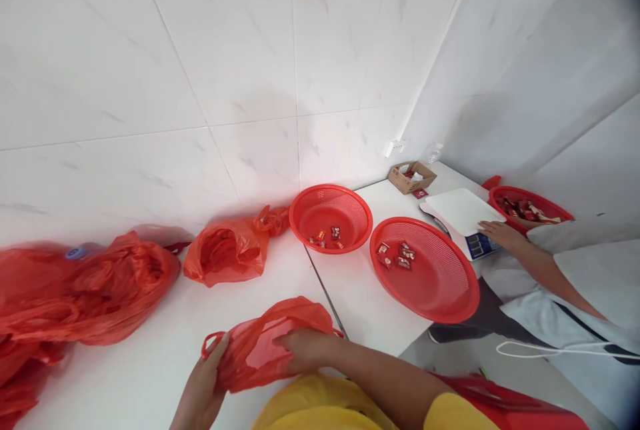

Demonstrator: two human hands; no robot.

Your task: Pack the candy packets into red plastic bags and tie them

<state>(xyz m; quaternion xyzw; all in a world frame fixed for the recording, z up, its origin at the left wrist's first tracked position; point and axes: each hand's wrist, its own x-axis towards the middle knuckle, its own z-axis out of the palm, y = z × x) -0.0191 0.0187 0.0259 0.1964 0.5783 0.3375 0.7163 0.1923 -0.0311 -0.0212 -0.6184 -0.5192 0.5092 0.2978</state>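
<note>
Both hands are on a thin, crinkly red plastic bag (273, 343) at the near edge of the white table (150, 363). The left hand (203, 387) pinches the bag's left side just under its loop handle, fingers curled shut on the film. The right hand (307, 350) lies over the bag's middle, fingers bent and pressing into it. Beyond the fingertips there's bare smooth tabletop, then an open, puffed red bag (225, 253). Right of the fingers sit two round mesh baskets (425, 270), wrapped sweets inside. A co-worker's hand (500, 235) rests on a white scale (463, 213).
</note>
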